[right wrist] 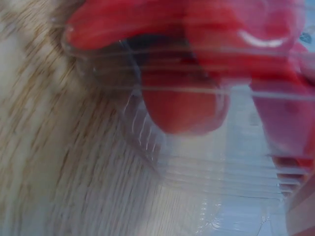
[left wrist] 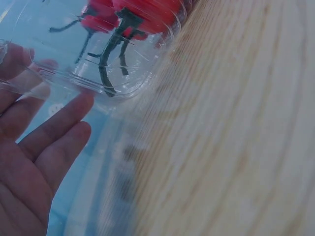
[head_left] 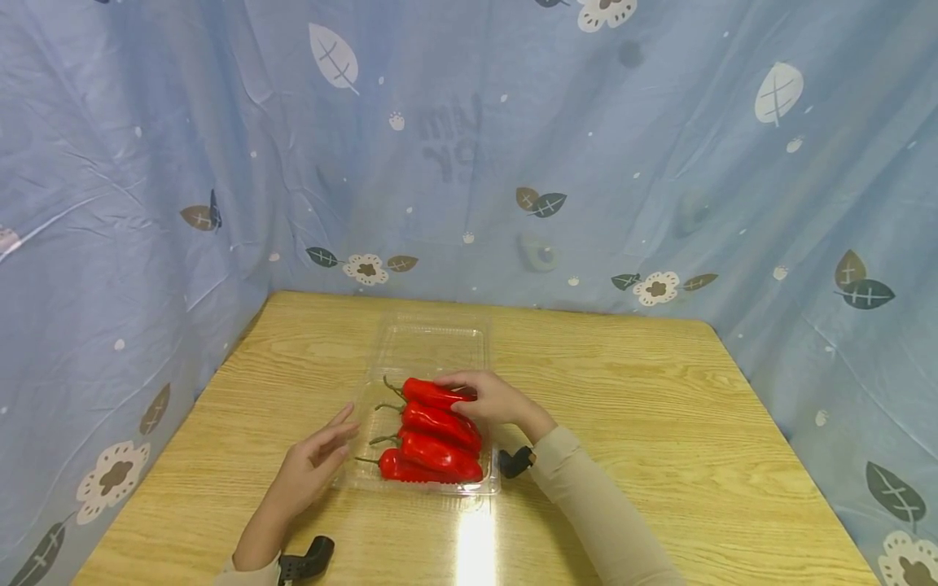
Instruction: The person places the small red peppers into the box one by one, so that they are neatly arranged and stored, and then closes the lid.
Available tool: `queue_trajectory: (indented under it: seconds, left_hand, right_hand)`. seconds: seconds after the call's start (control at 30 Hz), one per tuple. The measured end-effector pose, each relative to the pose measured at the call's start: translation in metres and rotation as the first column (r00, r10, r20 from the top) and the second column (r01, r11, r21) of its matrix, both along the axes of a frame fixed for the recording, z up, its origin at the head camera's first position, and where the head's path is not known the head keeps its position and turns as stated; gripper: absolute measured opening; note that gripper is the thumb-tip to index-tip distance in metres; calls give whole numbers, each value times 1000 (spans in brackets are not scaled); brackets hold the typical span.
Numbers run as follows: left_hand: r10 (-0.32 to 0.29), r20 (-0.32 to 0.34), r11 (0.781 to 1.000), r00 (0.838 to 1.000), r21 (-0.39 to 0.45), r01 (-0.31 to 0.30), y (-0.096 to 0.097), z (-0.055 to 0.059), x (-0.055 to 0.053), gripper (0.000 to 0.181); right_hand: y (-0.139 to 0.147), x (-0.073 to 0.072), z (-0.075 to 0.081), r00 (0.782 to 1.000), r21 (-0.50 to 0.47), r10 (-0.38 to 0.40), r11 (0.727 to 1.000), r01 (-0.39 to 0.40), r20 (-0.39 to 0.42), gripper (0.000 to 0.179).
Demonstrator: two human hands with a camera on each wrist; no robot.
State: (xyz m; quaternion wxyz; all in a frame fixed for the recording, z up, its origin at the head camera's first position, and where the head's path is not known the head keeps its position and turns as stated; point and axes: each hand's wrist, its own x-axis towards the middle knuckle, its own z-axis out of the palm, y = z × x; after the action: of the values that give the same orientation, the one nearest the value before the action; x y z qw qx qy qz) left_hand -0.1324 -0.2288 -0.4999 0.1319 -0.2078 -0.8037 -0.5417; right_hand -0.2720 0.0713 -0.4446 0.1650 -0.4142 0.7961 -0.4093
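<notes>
Several red peppers (head_left: 440,456) with thin green stems lie side by side in a clear plastic clamshell container (head_left: 493,488), stems pointing left. My right hand (head_left: 497,399) holds the right end of the farthest pepper (head_left: 432,394), fingers on its far side and thumb on its near side. Beside the container's left wall, my left hand (head_left: 311,464) has its fingers extended. In the left wrist view its fingertips are at the clear wall (left wrist: 133,91), near the stems (left wrist: 106,61). Blurred pepper ends (right wrist: 184,105) show through plastic in the right wrist view; only a sliver of hand appears there.
The container's clear lid (head_left: 432,350) lies folded back on the far side. Everything stands on a wood-grain table (head_left: 623,391). A blue patterned curtain (head_left: 469,163) hangs behind the table and along both sides.
</notes>
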Motion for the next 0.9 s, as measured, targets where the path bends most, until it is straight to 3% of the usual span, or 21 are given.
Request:
queue_trajectory:
  seconds: [0.43, 0.6, 0.9]
  left_hand:
    - [-1, -4, 1000, 1000, 10, 1, 0, 0, 0, 32]
    - [-5, 1, 1000, 1000, 18, 5, 0, -1, 0, 32]
    - [-6, -7, 1000, 1000, 12, 6, 0, -1, -1, 32]
  right_hand:
    - [-5, 2, 1, 997, 76, -11, 997, 18, -81, 46]
    - [-5, 2, -1, 997, 80, -40, 996, 45, -60, 44]
    - [-1, 3, 2, 996, -44, -84, 996, 83, -28, 42]
